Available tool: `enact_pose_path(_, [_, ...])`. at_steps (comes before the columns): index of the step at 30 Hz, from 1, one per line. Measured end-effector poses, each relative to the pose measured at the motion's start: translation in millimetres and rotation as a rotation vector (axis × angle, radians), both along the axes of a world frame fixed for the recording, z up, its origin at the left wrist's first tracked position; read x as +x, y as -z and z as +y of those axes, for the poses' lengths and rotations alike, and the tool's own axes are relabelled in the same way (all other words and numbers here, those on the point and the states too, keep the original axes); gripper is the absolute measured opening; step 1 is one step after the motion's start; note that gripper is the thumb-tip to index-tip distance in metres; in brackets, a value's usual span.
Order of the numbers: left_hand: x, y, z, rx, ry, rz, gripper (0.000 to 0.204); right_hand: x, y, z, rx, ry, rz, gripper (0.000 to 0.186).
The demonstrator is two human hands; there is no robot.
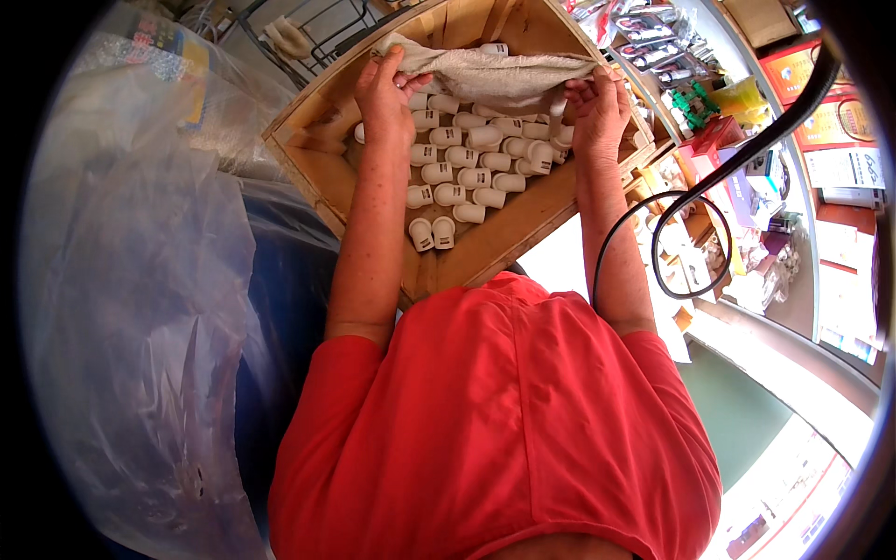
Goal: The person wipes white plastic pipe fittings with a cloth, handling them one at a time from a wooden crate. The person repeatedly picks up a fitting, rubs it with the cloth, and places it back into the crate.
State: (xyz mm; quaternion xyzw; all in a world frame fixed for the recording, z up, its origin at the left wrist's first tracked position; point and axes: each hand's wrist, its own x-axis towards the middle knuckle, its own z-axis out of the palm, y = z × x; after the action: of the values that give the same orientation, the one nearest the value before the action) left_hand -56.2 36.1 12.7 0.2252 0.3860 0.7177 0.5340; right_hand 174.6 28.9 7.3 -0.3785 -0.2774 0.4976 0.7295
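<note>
A pale grey cloth [509, 77] is stretched between my two hands above a wooden box. My left hand [387, 98] pinches its left end, thumb uppermost. At the other end my right hand [599, 110] grips the cloth's corner with curled fingers. Below and nearer to me, many white plastic pipe elbows [483, 138] lie loosely in rows on the bottom of the wooden box [485, 252]. Two elbows [432, 233] sit side by side close to the near wall. The cloth hides part of the box's far side, where another white fitting [495, 49] shows.
Clear plastic sheeting [140, 308] covers things at the left. A black wire rack [317, 37] stands behind the box. On the right are shelves with packaged goods [653, 42] and small boxes [737, 177]. A black cable [747, 154] loops beside my right forearm.
</note>
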Motion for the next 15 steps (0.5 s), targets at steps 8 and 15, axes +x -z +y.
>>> enact_pose_path(8, [6,-14,6,0.043,0.128,0.029,0.013,1,-10,0,-0.080,-0.149,-0.131,0.018])
enact_pose_path(15, [16,-66,33,0.232,0.219,0.078,0.011,28,-70,19,0.146,-0.081,-0.245,0.017])
